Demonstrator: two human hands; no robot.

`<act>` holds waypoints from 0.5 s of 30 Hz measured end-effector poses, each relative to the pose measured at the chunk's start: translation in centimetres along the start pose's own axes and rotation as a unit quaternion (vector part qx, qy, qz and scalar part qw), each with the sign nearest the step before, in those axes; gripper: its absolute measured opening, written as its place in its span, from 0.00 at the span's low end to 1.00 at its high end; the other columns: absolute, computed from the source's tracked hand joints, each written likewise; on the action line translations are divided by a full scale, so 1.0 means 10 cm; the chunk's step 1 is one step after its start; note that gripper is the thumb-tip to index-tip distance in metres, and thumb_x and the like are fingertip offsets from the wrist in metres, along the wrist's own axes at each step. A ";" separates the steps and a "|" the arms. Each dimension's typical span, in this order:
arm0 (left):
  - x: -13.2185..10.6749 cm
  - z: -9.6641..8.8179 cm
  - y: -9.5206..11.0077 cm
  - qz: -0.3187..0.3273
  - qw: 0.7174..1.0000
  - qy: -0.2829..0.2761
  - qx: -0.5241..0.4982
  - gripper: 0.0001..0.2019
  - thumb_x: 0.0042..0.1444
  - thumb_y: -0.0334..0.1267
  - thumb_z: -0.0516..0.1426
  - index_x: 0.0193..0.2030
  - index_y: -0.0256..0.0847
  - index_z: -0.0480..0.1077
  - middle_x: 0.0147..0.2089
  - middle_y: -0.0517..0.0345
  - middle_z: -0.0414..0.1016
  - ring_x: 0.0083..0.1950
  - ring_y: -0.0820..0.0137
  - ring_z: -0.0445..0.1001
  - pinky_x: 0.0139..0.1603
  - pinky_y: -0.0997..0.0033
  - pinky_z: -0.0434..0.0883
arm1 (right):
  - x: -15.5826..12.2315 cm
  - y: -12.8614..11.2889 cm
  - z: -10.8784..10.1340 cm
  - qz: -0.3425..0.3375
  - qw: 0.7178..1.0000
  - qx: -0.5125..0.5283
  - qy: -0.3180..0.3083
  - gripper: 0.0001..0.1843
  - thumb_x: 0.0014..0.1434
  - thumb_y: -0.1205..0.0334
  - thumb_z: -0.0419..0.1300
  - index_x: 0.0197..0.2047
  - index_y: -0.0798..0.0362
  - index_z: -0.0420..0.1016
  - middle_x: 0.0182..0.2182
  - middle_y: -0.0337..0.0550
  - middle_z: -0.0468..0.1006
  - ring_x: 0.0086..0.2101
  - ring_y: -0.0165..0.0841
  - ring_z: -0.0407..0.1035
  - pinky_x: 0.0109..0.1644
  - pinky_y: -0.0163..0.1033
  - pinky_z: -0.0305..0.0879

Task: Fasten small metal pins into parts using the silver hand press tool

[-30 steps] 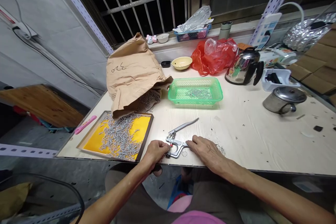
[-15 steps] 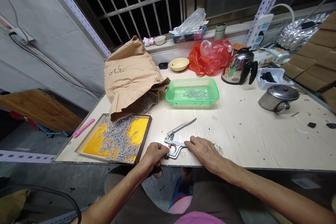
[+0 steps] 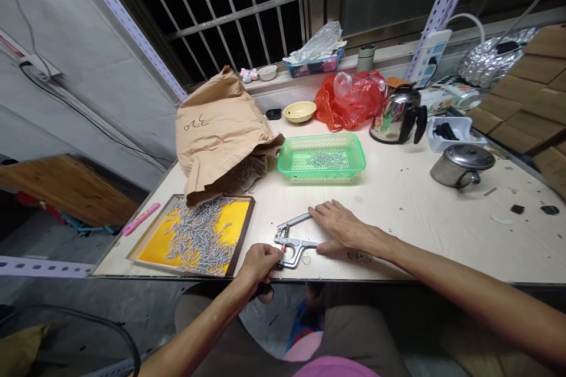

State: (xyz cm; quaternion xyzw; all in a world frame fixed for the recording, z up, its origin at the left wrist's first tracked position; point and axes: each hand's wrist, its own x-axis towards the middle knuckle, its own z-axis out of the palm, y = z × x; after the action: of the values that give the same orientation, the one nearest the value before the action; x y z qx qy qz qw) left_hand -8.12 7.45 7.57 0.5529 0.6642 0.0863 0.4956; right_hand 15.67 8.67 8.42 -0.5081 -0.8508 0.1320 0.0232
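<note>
A small metal hand press tool (image 3: 292, 241) lies near the table's front edge. My left hand (image 3: 260, 262) is curled at the tool's jaw end, fingertips pinched there on something too small to make out. My right hand (image 3: 340, 225) lies over the tool's long handles, fingers stretched across the upper lever and thumb by the lower one. To the left a yellow tray (image 3: 194, 234) holds several small metal pins.
A brown paper sack (image 3: 219, 129) spills pins behind the tray. A green plastic basket (image 3: 322, 156) with pins sits mid-table. Further back and right are a yellow bowl (image 3: 299, 111), red bag (image 3: 349, 100), steel kettle (image 3: 398, 113) and lidded pot (image 3: 462, 165). A pink knife (image 3: 140, 219) lies at the left edge.
My right hand has moved up from the tool's lower handle onto the raised upper lever, and the lever now sits lower. The left hand has stayed at the jaws.
</note>
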 end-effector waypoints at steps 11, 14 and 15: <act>-0.18 0.08 0.06 0.213 0.941 0.154 0.211 0.11 0.56 0.43 0.53 0.39 0.39 0.70 0.35 0.54 0.72 0.37 0.67 0.72 0.38 0.68 0.68 | -0.16 -0.13 0.10 -0.010 0.999 0.012 0.045 0.19 0.54 0.60 0.61 0.48 0.57 0.66 0.42 0.49 0.69 0.42 0.39 0.61 0.43 0.41 0.60; -0.11 0.21 0.19 0.343 0.876 0.134 0.311 0.16 0.55 0.38 0.56 0.51 0.40 0.67 0.49 0.50 0.70 0.52 0.60 0.67 0.51 0.60 0.66 | -0.15 -0.14 0.15 -0.009 0.999 0.012 0.046 0.19 0.54 0.61 0.61 0.48 0.58 0.66 0.42 0.49 0.69 0.43 0.39 0.61 0.44 0.42 0.60; -0.05 0.24 0.23 0.370 0.859 0.117 0.334 0.19 0.54 0.37 0.57 0.53 0.40 0.65 0.53 0.50 0.68 0.56 0.59 0.64 0.54 0.58 0.65 | -0.15 -0.14 0.16 -0.010 0.999 0.013 0.044 0.20 0.54 0.60 0.62 0.49 0.58 0.66 0.43 0.50 0.69 0.43 0.40 0.61 0.45 0.42 0.60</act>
State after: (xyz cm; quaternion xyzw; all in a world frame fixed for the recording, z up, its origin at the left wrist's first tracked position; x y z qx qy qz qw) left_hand -4.85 6.80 8.19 0.8762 0.4529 0.0997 0.1316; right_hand 14.90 6.37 7.35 -0.5042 -0.8524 0.1204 0.0684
